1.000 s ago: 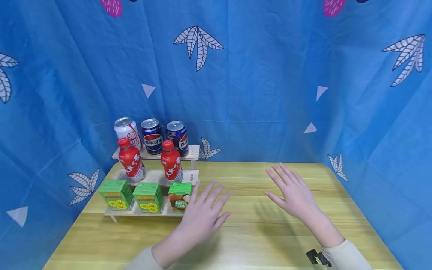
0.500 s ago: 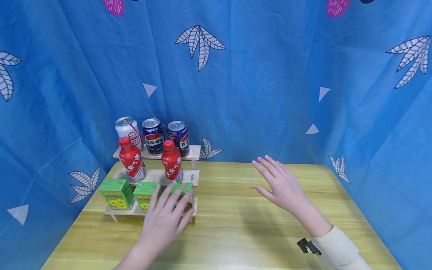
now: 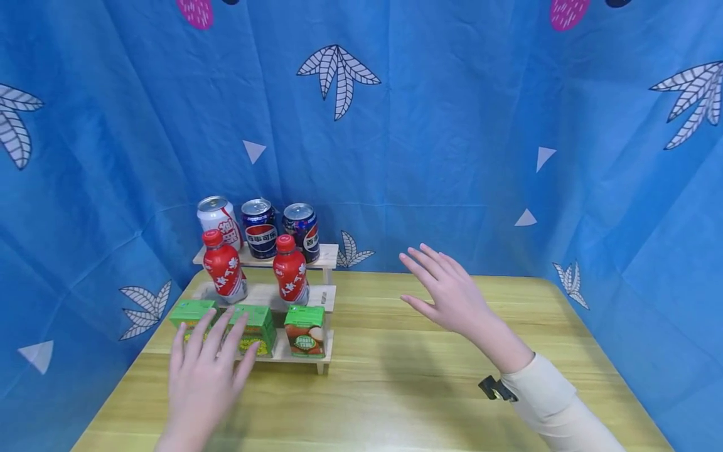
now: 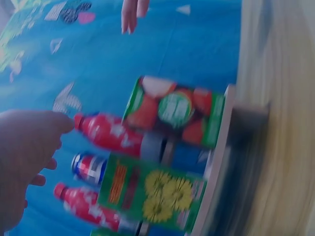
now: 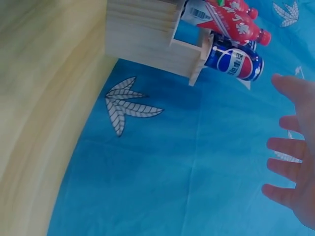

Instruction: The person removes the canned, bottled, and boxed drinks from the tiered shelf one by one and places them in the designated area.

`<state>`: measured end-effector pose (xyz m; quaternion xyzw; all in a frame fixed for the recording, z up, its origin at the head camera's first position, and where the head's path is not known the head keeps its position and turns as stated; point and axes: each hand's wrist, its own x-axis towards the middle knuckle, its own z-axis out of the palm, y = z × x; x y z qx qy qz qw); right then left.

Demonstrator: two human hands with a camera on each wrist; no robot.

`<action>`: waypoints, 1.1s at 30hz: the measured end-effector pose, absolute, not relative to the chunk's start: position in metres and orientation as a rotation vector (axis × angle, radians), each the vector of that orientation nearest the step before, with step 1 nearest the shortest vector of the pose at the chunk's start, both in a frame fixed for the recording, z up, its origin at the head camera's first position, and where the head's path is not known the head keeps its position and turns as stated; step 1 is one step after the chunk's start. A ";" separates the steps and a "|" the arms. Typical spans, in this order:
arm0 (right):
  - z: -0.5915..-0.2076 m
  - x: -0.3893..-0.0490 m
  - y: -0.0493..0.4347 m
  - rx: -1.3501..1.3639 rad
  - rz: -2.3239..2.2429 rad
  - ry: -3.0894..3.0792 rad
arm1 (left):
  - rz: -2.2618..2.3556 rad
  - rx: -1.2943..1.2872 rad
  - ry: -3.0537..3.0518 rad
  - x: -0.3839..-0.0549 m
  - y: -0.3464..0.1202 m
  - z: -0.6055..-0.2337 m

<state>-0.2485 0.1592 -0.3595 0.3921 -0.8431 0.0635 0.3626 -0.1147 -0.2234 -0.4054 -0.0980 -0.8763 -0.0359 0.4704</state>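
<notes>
My left hand (image 3: 204,380), fingers spread, hovers in front of the left part of a three-tier wooden rack (image 3: 323,296), holding nothing. It overlaps a green drink carton (image 3: 189,309) and the edge of a middle one with yellow flowers (image 3: 258,325) in the head view. To their right on the bottom tier is a carton with fruit pictures (image 3: 305,331). Two red bottles with red caps, one left (image 3: 224,270) and one right (image 3: 290,274), stand on the middle tier. My right hand (image 3: 452,292), its fingers extended, is raised over the table's right side, touching nothing.
On the top tier stand a white-and-red can (image 3: 219,221) and two dark blue Pepsi cans, one central (image 3: 260,232) and one right (image 3: 302,231). The wooden table (image 3: 384,402) runs back to a blue patterned cloth (image 3: 452,144), which also hangs at both sides.
My left hand has moved left across the rack's front, uncovering the right carton and covering part of the left one. My right hand has drifted left and slightly farther back.
</notes>
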 end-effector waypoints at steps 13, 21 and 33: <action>-0.331 -0.274 0.124 1.067 0.160 -2.148 | -0.079 -0.045 -1.985 -0.108 -0.273 -0.414; -0.317 -0.288 0.103 1.102 0.176 -2.146 | -0.078 -0.017 -1.990 -0.107 -0.303 -0.428; -0.302 -0.310 0.074 1.115 0.215 -2.152 | -0.008 -0.083 -2.132 -0.111 -0.346 -0.460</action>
